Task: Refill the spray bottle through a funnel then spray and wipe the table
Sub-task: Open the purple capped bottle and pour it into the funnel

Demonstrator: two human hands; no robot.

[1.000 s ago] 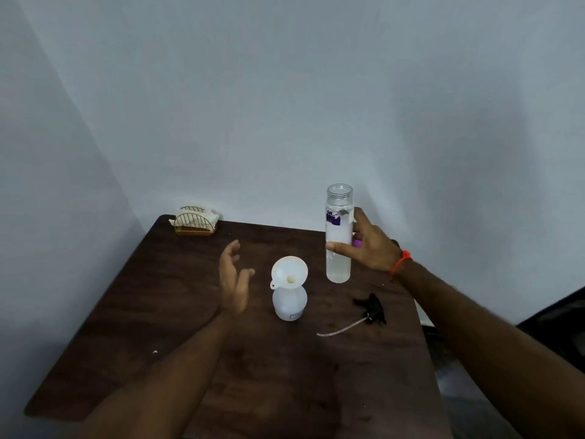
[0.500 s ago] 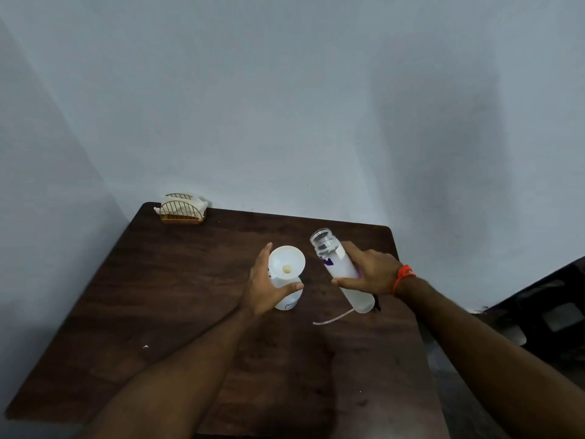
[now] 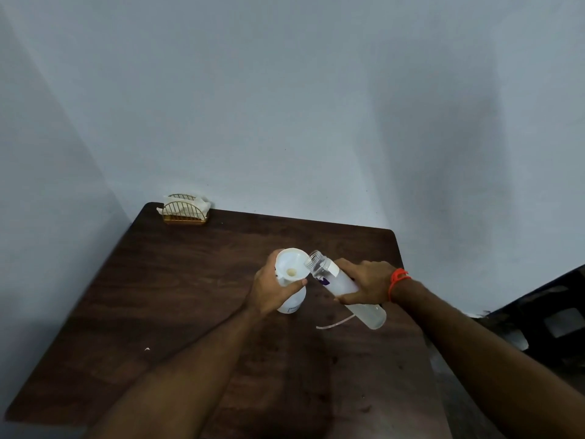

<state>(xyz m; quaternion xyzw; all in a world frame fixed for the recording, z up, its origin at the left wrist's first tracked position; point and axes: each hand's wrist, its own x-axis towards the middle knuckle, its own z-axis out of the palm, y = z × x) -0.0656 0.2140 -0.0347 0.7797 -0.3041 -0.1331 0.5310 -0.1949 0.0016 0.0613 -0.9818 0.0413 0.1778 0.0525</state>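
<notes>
A white spray bottle (image 3: 295,301) without its head stands mid-table with a white funnel (image 3: 291,263) in its neck. My left hand (image 3: 269,289) wraps around the bottle just under the funnel. My right hand (image 3: 364,285) grips a tall clear water bottle (image 3: 342,286), uncapped and tilted left, its open mouth touching the funnel's right rim. The spray head's thin tube (image 3: 334,323) lies on the table below that bottle; the black trigger itself is hidden behind my right hand.
A gold wire holder with white napkins (image 3: 185,210) sits at the far left corner of the dark wooden table (image 3: 177,296). Walls close in at the back and left. A dark object (image 3: 554,312) stands off the table's right side.
My right hand lifted the water bottle from upright and tilted it to the funnel's rim. My left hand closed around the spray bottle.
</notes>
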